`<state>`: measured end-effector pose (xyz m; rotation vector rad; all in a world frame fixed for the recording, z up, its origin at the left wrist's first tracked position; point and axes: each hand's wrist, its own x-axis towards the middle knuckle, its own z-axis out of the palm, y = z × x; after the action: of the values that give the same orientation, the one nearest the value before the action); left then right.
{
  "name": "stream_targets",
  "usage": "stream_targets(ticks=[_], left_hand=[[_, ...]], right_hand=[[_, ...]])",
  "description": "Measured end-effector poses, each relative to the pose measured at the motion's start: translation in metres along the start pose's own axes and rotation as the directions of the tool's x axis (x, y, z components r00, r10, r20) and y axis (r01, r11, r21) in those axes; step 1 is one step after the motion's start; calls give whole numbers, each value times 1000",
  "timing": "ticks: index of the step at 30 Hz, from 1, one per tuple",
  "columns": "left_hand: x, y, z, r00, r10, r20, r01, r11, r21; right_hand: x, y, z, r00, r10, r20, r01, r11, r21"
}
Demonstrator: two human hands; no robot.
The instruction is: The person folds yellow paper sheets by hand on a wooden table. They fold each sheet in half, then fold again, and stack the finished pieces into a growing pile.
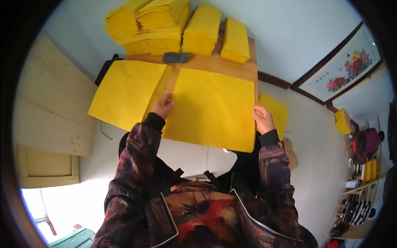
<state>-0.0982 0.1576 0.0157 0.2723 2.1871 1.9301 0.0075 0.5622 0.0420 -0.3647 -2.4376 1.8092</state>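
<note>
A wooden table (202, 63) stands against a pale wall (273, 25). Nearest, a broad yellow sheet (211, 109) lies before me, its near edge reaching past the table toward my lap. My left grip (163, 106) is narrow, closed on the sheet's left edge; my right grip (263, 119) pinches its right edge. Beside my left grip lies a yellow stack (126, 93). Farther back are a dark grey block (175, 57) and tall yellow piles (201, 31); a framed flower picture (343, 70) leans at right.
</note>
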Motion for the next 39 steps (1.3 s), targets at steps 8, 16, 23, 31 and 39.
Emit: stream_targets(ticks=[8, 16, 23, 31, 39], left_hand=[[-93, 27, 36, 907, 415, 74, -298, 506, 810], [-107, 27, 43, 938, 268, 221, -311, 361, 879], [-108, 37, 40, 965, 91, 247, -262, 432, 863], [-107, 34, 43, 967, 131, 220, -254, 393, 884], [-105, 32, 42, 953, 178, 244, -290, 314, 904]], right_hand=[[27, -59, 44, 923, -374, 90, 382, 864, -327], [138, -132, 205, 831, -370, 416, 556, 513, -654], [172, -138, 271, 884, -213, 417, 468, 367, -804], [191, -146, 229, 771, -596, 225, 614, 601, -511], [-3, -112, 41, 973, -231, -3, 221, 933, -284]])
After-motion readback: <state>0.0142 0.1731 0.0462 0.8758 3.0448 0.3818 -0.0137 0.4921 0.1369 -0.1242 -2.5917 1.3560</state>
